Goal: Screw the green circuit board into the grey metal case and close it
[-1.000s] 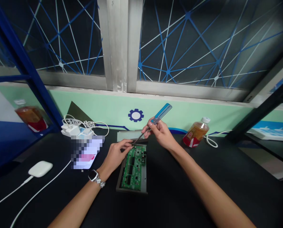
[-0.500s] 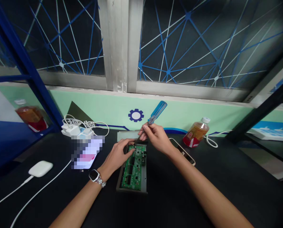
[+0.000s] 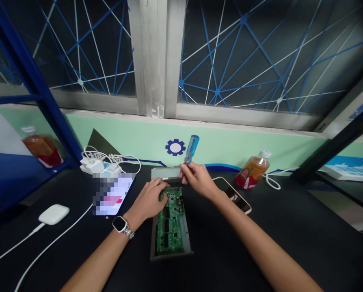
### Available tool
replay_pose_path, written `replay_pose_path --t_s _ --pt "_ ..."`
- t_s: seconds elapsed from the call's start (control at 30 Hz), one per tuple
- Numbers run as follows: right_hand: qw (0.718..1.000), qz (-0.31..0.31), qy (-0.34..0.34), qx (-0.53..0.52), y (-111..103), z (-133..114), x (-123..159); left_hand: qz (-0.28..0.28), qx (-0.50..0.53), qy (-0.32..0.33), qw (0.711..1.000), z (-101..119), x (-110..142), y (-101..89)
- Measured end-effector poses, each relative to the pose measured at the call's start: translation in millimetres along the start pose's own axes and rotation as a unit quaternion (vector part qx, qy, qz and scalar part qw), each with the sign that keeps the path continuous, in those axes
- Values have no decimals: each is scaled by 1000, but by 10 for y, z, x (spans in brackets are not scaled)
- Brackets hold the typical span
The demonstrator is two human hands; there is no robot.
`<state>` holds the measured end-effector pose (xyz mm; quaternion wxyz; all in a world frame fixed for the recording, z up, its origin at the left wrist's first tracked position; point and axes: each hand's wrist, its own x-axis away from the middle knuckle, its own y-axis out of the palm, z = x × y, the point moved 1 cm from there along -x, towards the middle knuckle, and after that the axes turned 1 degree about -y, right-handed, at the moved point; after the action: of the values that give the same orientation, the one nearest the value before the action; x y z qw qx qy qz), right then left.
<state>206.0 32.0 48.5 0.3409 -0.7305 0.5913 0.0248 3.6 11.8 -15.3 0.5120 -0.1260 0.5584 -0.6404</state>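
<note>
A green circuit board [image 3: 171,227] lies in a shallow metal housing [image 3: 186,239] on the black desk, its long side running away from me. My left hand [image 3: 149,199] grips its far left end, thumb over the board and fingers at the far edge. In my right hand [image 3: 199,178] is a screwdriver [image 3: 192,147] with a clear blue handle, pinched low near the shaft. It stands nearly upright, leaning a little right. The shaft points down at the board's far right corner; whether the tip touches cannot be made out.
Left of the board lie a lit phone [image 3: 120,196], a white charging case [image 3: 54,214] with its cable, and a power strip [image 3: 93,165] with plugs. To the right are another phone [image 3: 234,196] and a drink bottle [image 3: 252,170]. Behind runs the green wall [image 3: 139,138].
The screwdriver has gone from a strong rightward tilt to nearly upright, its lower end shifting right along the board's far end. The board and housing have moved slightly toward me.
</note>
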Motion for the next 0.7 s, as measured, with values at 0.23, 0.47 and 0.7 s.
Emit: replay_pose_path --t_s 0.23,0.47,0.7 --pt "1000 1 2 5 46 45 -8 -6 2 -9 1000 23 -11 -3" --pt "1000 -9 5 15 62 31 -19 2 7 -13 1000 32 -19 -31" --pt "1000 -17 3 26 137 38 -91 52 268 -29 962 117 -333 75"
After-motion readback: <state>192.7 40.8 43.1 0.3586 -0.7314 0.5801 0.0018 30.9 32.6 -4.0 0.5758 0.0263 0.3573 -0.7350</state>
